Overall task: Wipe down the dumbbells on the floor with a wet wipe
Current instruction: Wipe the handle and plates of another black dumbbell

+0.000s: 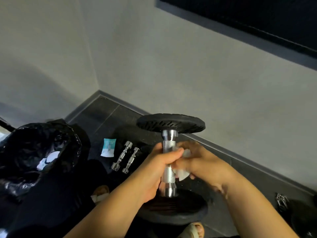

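A dumbbell (169, 145) stands upright on one black plate (173, 210), its other black plate (170, 122) on top and a knurled chrome handle between them. My left hand (159, 165) is wrapped around the middle of the handle. My right hand (200, 162) presses a crumpled white wet wipe (182, 174) against the handle's right side. Two bare chrome dumbbell handles (126, 158) lie side by side on the dark floor to the left. A teal and white wet wipe packet (108, 147) lies beside them.
A black bin bag (42, 152) with white used wipes inside stands open at the left. Grey walls meet in a corner behind. Sandalled feet (193, 229) show near the bottom plate. More dark weights and a metal clip (281, 201) sit at the lower right.
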Motion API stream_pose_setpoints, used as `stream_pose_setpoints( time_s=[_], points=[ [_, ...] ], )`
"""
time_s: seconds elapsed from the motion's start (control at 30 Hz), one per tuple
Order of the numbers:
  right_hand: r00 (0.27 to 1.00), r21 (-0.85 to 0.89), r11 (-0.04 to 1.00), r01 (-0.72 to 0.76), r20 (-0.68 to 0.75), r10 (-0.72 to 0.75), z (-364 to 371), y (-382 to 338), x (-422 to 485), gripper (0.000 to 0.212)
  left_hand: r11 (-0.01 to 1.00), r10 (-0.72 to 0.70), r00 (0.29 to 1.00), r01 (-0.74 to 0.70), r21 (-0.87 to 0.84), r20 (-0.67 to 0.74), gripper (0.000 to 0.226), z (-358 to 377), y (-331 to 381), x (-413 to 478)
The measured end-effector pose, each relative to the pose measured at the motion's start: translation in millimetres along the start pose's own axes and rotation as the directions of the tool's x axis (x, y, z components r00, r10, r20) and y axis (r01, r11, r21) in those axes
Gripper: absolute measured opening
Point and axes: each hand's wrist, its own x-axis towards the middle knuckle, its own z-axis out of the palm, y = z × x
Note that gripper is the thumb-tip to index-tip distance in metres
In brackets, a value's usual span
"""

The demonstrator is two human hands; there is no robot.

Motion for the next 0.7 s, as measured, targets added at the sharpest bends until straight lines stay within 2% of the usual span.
stream_pose_setpoints(
  time_s=[0.07,0.13,0.2,0.3,0.53,0.7],
  points=[
    [0.999,0.206,0.978,0.030,0.008,-0.032,-13,-2,-15,0.032,1.000,0.019,1.000,-0.019,0.024,0.017,0.054,6,2,-3],
    [0.995,0.298,0.950,0.092,-0.063,-0.076,-20,-2,-24,0.017,0.999,0.047,0.999,-0.047,0.028,0.011,0.044,12,4,-5],
    [0.980,0.237,0.959,0.158,-0.157,-0.122,-23,1,-31,0.013,0.998,0.061,0.998,-0.061,0.011,-0.003,0.039,19,6,-8],
    [0.950,0.140,0.964,0.228,-0.251,-0.188,-28,1,-43,0.016,0.996,0.077,0.997,-0.078,-0.039,-0.030,0.043,29,8,-10],
    [0.916,0.267,0.936,0.228,-0.385,-0.113,-56,14,-58,0.013,0.987,0.073,0.993,-0.086,-0.132,-0.097,0.035,36,16,-14],
    [0.901,0.305,0.931,0.199,-0.430,-0.052,-69,16,-65,0.022,0.996,0.078,0.991,-0.082,-0.036,-0.108,0.038,36,13,-18]
  ],
)
